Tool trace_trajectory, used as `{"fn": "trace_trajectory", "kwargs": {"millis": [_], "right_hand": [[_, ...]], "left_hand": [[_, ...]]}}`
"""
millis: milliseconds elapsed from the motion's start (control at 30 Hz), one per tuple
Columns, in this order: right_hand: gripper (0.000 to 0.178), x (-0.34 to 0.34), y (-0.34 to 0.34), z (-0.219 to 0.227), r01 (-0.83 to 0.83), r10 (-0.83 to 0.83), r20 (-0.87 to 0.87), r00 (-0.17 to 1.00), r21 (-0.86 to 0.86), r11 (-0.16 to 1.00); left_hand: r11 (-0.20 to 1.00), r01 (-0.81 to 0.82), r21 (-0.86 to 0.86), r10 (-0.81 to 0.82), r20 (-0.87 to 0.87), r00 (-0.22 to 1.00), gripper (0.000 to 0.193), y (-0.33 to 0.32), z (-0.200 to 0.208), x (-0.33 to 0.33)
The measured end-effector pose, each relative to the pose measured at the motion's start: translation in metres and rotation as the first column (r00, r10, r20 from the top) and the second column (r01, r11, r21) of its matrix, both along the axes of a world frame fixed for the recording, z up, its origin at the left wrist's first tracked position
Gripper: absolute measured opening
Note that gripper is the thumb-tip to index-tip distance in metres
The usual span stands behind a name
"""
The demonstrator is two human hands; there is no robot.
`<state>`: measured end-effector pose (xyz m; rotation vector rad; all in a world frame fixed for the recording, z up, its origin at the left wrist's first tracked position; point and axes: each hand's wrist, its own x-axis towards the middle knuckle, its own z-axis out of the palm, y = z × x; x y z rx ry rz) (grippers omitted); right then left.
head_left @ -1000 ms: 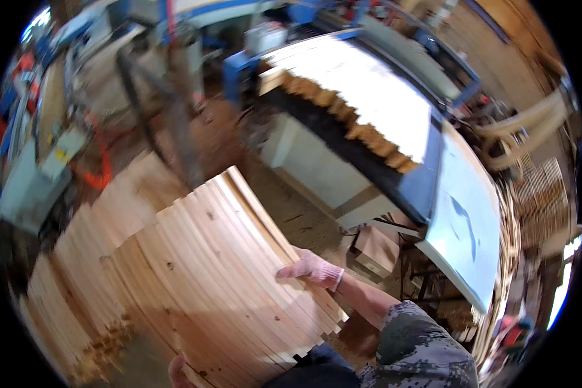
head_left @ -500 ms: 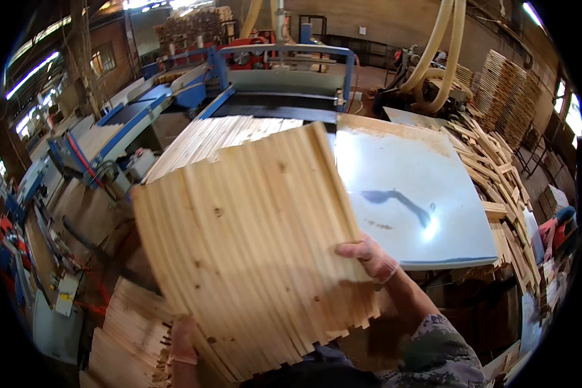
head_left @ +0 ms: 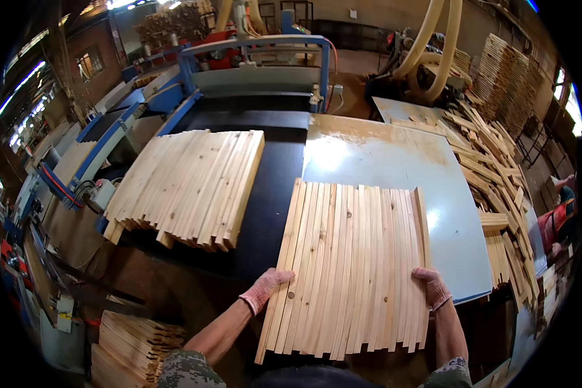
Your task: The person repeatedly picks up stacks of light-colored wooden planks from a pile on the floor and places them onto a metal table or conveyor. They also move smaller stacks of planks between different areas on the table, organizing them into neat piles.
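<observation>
Nearest first: the left hand (head_left: 268, 289), in a pinkish knit glove, is clamped on the left edge of a bundle of wooden slats (head_left: 349, 271), thumb lapping over the top face. The right hand (head_left: 433, 286), gloved likewise, mirrors it on the right edge, so that's a two-sided grip, closed tight, the fingers beneath hidden from us.

And here's the craft of it! These look like separate slats, so the inward squeeze has to be firm and even; ease off one side and the middle ones could slip. Best to carry it level, wrists matched, and watch that outermost right slat, which seems to tilt. The near ends stick out unevenly, so a light tap would square them up.

Direction, then: the slats' long axis runs away from the body, near to far, the far ends pointing toward the machinery with a slight lean to the right along the left edge. The bundle sits before the torso, its far part overlapping the pale table (head_left: 381, 149) in view; whether it touches, I can't tell.

Low on the left, a stack of slats (head_left: 132, 346). Beyond, a second bundle (head_left: 187, 181) rests on the black belt (head_left: 275, 168), leading up to a blue-framed machine (head_left: 258, 40); over right, a heap of loose wood strips (head_left: 491, 155).
</observation>
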<state>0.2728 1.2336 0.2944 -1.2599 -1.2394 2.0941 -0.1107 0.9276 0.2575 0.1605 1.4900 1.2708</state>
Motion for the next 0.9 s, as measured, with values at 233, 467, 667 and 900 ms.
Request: {"fn": "trace_trajectory", "kwargs": {"millis": [233,467,667,900], "right_hand": [[0.033,-0.050,0.061,-0.026,0.000,-0.002,-0.046,0.999,-0.050,0.999],[0.035,-0.179,0.119,-0.031,0.034,-0.034,0.005,0.999,0.051,0.998],[0.055,-0.265,0.128,-0.020,-0.052,0.052,0.037,0.998,-0.014,0.999],[0.102,-0.276,0.108,0.026,-0.401,0.053,0.716,0.696,0.327,0.856]], "left_hand": [[0.964,-0.052,0.262,0.057,-0.013,0.998,0.060,0.065,0.008,-0.056],[0.746,0.085,-0.661,-0.639,-0.674,0.371,0.096,0.128,0.097,-0.142],[0.782,0.198,-0.590,-0.586,-0.806,-0.085,0.087,0.128,0.107,-0.122],[0.873,0.208,-0.442,-0.414,-0.895,-0.165,0.085,0.115,0.068,-0.119]]}}
